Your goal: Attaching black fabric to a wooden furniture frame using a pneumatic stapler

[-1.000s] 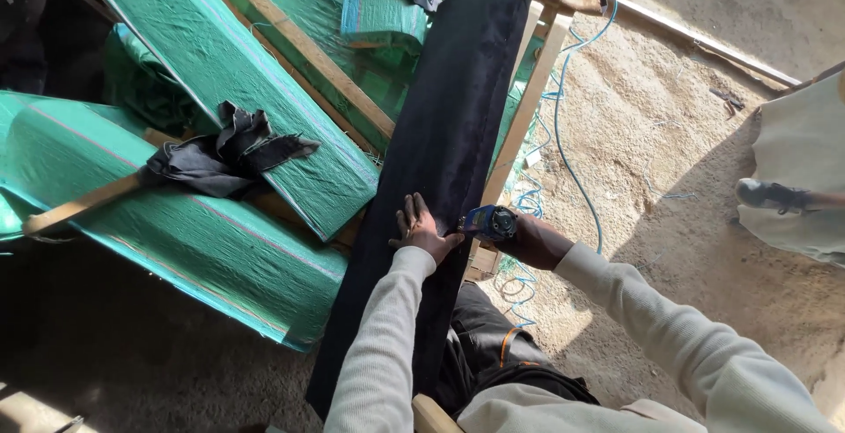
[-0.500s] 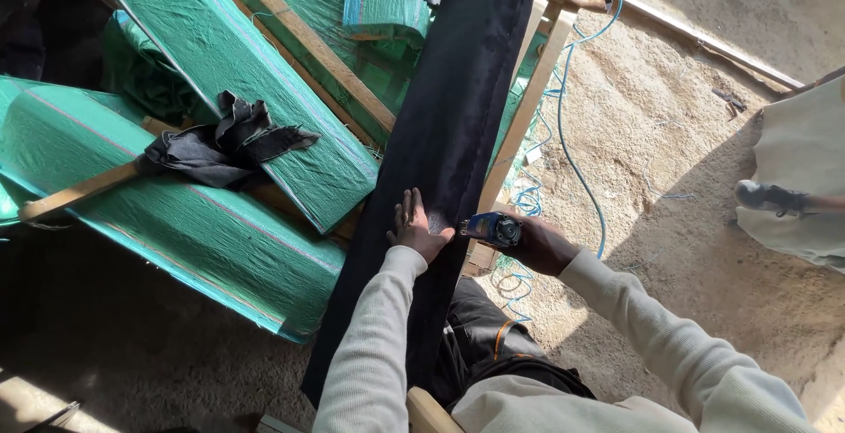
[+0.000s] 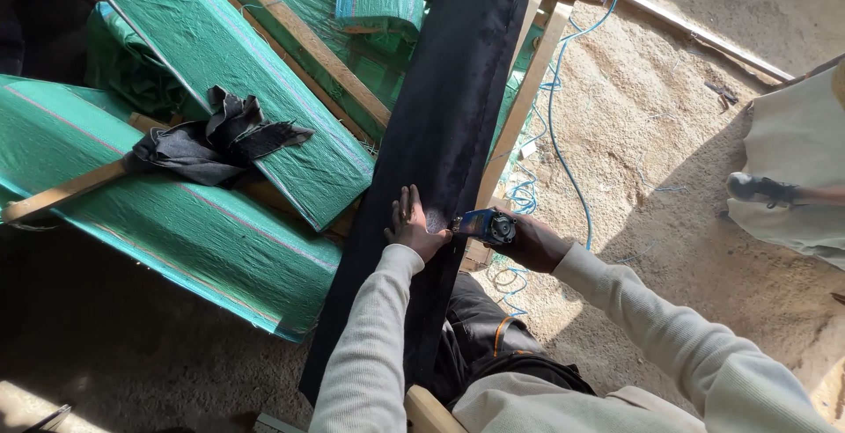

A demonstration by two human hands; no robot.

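The left hand (image 3: 415, 229) and the small blue handheld power cutter (image 3: 482, 224) have crept a little up the long black cloth strip (image 3: 449, 116) since the earlier frame. That hand lies flat, fingers spread, pinning the cloth on the wooden frame (image 3: 528, 81) — just right of it, the right hand (image 3: 532, 241) is clamped round the cutter, mid-cut by the look of it; the dark, slightly fuzzy cloth needs holding taut ahead.

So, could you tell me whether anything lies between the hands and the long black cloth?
Nothing visible does. The left hand lies flat on the black cloth, and the right hand holds the small blue power tool against its edge.
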